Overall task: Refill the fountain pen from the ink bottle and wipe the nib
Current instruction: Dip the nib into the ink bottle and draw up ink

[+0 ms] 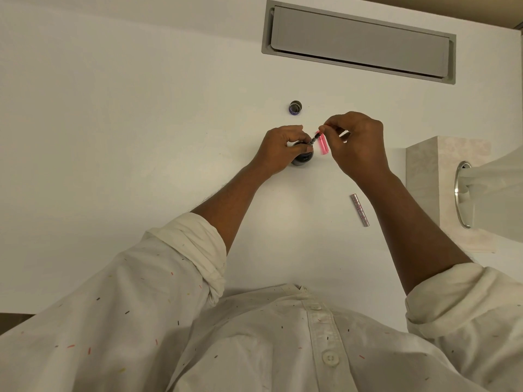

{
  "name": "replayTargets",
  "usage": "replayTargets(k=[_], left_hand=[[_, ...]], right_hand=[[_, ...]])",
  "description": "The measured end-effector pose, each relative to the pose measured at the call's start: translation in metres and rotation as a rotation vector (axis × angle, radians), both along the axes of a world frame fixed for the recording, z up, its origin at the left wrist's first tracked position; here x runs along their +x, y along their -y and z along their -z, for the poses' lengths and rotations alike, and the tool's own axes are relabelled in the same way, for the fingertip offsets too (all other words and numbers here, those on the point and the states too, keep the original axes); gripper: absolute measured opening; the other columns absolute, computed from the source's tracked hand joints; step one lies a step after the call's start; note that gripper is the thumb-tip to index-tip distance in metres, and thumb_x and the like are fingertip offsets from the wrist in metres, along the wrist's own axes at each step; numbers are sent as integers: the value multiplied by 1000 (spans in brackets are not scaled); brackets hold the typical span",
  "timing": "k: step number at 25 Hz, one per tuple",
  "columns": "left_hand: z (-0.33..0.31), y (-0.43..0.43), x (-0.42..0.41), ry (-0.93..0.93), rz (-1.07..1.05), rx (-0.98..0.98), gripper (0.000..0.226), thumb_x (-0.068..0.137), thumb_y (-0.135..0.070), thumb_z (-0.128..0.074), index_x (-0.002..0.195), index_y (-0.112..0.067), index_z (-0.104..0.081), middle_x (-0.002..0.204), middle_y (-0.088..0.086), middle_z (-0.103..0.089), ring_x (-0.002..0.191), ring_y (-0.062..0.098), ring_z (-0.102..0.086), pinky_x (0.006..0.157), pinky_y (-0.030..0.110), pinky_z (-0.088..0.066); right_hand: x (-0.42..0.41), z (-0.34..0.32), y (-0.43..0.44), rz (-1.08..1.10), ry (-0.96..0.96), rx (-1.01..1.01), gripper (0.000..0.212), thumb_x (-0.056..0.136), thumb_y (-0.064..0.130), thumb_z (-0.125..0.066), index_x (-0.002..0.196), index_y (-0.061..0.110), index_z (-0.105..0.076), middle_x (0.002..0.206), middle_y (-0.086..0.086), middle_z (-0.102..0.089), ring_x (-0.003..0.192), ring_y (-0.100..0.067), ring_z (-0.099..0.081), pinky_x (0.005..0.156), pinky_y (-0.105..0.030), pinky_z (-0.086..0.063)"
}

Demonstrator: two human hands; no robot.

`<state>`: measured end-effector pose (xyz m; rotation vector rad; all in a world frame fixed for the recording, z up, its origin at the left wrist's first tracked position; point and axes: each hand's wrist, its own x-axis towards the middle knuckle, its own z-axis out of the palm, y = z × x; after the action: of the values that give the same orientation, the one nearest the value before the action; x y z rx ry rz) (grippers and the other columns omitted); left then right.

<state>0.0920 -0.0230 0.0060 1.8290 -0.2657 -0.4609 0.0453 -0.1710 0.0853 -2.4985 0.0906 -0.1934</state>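
Observation:
A dark ink bottle [303, 159] stands open on the white table, and my left hand [278, 152] grips it around the top. My right hand [355, 144] pinches the upper end of the fountain pen's dark nib section [314, 140], which slants down into the bottle's mouth. A translucent pink pen barrel [323, 146] lies on the table just right of the bottle, below my right fingers. The bottle's cap [295, 107] sits farther back. A silvery pen cap [360, 210] lies near my right forearm.
A grey tissue box [430, 176] with a metal ring and a tissue sticking out stands at the right edge. A long grey cable hatch [359, 42] is set into the table at the back. The white table [113, 137] stretches to the left.

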Motion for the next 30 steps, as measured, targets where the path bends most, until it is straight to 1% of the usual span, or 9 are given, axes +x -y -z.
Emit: replayTargets(k=[2, 7, 12, 14, 17, 20, 25, 27, 30], left_hand=[[0, 0, 0, -4, -3, -3, 15, 76, -8, -71, 90, -5, -73, 107, 10, -70, 118, 11, -53, 81, -7, -27], [1, 0, 1, -10, 0, 0, 15, 76, -9, -71, 91, -7, -73, 108, 8, -70, 120, 13, -53, 83, -7, -27], [1, 0, 0, -16, -5, -5, 16, 76, -9, -71, 91, -6, -73, 108, 9, -70, 120, 14, -53, 83, -7, -27], [1, 0, 0, -15, -7, -7, 16, 76, -8, -71, 91, -5, -73, 109, 10, -69, 120, 15, -54, 83, -7, -28], [0, 0, 0, -15, -10, -9, 16, 75, -8, -72, 91, -4, -73, 110, 11, -69, 120, 15, -54, 82, -7, -28], [-1, 0, -1, -10, -12, -5, 16, 75, -8, -72, 91, -5, -73, 111, 11, -69, 120, 14, -54, 81, -7, -27], [-2, 0, -1, -11, -5, -4, 16, 76, -8, -71, 92, -5, -73, 111, 10, -69, 121, 15, -53, 82, -7, -27], [-2, 0, -1, -10, -5, -2, 17, 76, -8, -71, 93, -6, -73, 111, 10, -69, 121, 15, -53, 82, -8, -27], [-3, 0, -1, -6, -6, -4, 17, 77, -8, -71, 93, -4, -73, 112, 12, -68, 120, 15, -53, 81, -9, -27]], right_hand=[[1, 0, 0, 6, -1, -9, 18, 87, 21, -60, 83, 8, -72, 77, -8, -69, 70, -16, -59, 67, -30, -51], [2, 1, -1, 23, 1, -35, 20, 86, 26, -63, 83, 9, -71, 77, -6, -69, 69, -15, -60, 66, -30, -50], [-1, 1, -1, -5, 38, 64, 21, 85, 17, -66, 104, 10, -70, 92, -5, -70, 74, -8, -59, 66, -14, -47], [-2, 3, -1, -15, 38, 59, 18, 86, 10, -63, 101, 8, -71, 94, -9, -71, 76, -9, -59, 66, -8, -45], [-1, 4, 0, -7, 41, 36, 14, 87, 8, -61, 95, 6, -72, 91, -10, -71, 77, -14, -60, 65, -4, -42], [0, 3, -1, -19, 28, 1, 13, 88, 10, -60, 91, 6, -72, 87, -9, -71, 78, -17, -60, 65, -6, -41], [0, 2, -1, -15, 15, -22, 16, 88, 20, -61, 83, 8, -71, 77, -6, -68, 71, -14, -56, 66, -23, -46], [1, 2, -2, -4, 10, -19, 17, 88, 22, -61, 82, 9, -71, 76, -6, -67, 70, -14, -56, 66, -25, -46], [1, 3, -3, 6, 6, -9, 18, 88, 23, -61, 83, 9, -70, 76, -6, -67, 70, -12, -55, 66, -22, -43]])
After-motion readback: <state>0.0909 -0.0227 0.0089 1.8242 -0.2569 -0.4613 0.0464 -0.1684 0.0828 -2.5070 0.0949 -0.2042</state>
